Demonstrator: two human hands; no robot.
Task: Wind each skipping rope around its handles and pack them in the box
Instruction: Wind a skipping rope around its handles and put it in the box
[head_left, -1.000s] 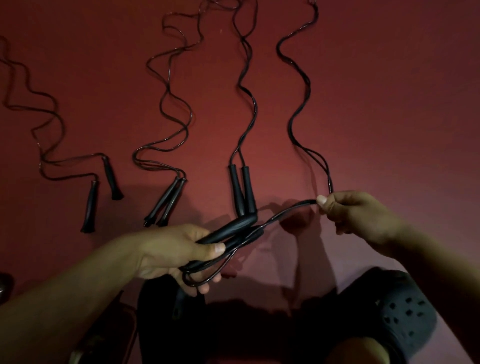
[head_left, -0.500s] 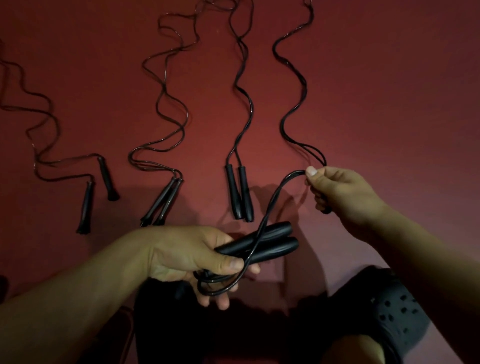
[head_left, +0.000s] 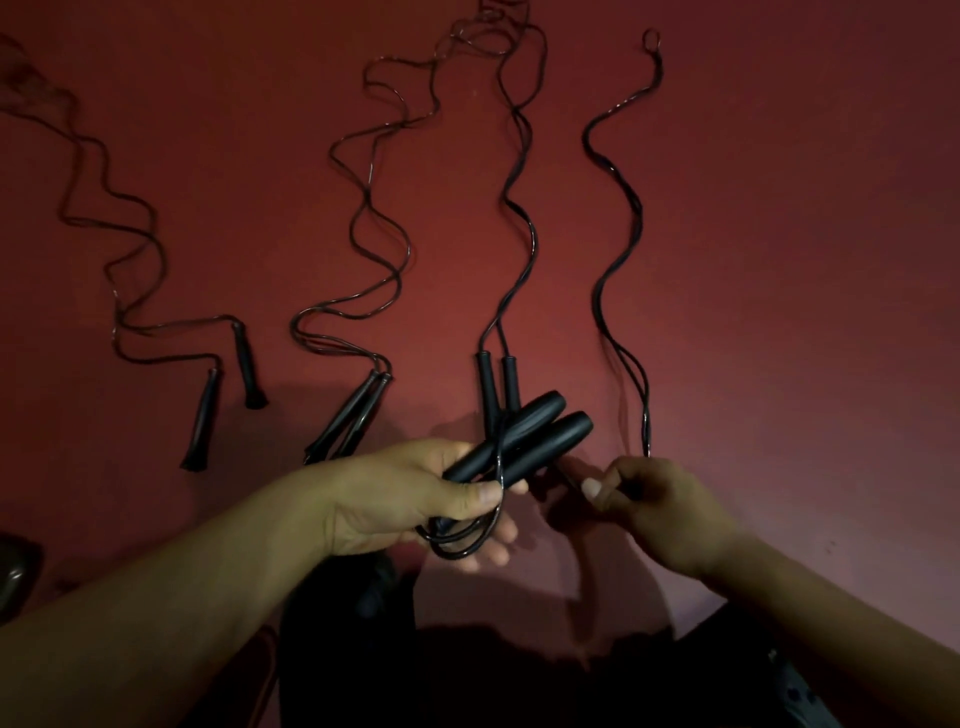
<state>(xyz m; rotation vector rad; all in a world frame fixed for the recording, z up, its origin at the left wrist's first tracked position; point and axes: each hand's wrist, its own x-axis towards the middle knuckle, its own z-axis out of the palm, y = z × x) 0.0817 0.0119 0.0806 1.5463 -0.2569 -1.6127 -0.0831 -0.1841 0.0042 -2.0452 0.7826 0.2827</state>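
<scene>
Two black handles sit gripped in my left hand, cord looped below them. My right hand, just right of the handles, pinches the cord. No writing is legible to me.

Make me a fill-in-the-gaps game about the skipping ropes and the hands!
1. The left hand grips ____ black handles side by side.
2. The right hand pinches the ____ that trails away across the floor.
3. ____ other ropes lie unwound on the floor.
4. The floor is ____ in colour.

Missing words: two; rope; Three; red
</scene>
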